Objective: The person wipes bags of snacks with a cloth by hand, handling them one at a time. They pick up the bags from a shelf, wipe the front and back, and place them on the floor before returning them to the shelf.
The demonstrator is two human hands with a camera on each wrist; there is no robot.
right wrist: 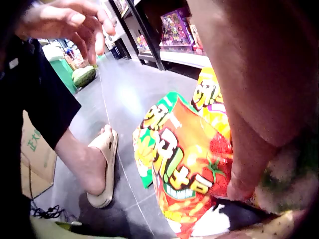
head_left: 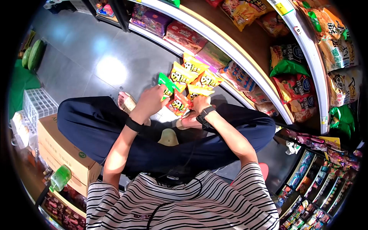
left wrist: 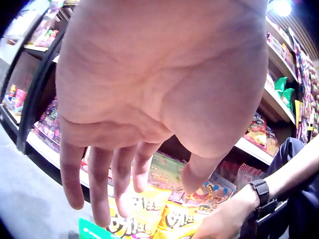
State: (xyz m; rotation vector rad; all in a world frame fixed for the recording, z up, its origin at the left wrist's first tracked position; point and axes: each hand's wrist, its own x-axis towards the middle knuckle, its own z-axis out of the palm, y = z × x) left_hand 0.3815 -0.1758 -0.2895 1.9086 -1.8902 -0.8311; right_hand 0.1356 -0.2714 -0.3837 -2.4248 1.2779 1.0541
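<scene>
Several yellow snack bags (head_left: 181,76) stand bunched on the floor, with a green bag (head_left: 165,81) at their left and a red bag (head_left: 179,103) nearest the body. The left hand (head_left: 150,100) hovers by the green bag; in the left wrist view this hand (left wrist: 154,84) has its fingers loosely extended, holding nothing. In the right wrist view it hangs (right wrist: 70,25) apart from the bags. The right hand (head_left: 202,103) is beside the red bag and a front yellow bag. In the right wrist view, the right hand (right wrist: 254,149) grips the red bag (right wrist: 187,164) at its side edge; some fingers are hidden.
Shelves of snack bags (head_left: 289,57) rise at the right, with boxes (head_left: 186,36) on the low shelf behind the bags. At the left are cartons (head_left: 65,145), a white basket (head_left: 40,102) and green melons (head_left: 35,53). The person's sandaled feet (right wrist: 102,172) flank the bags.
</scene>
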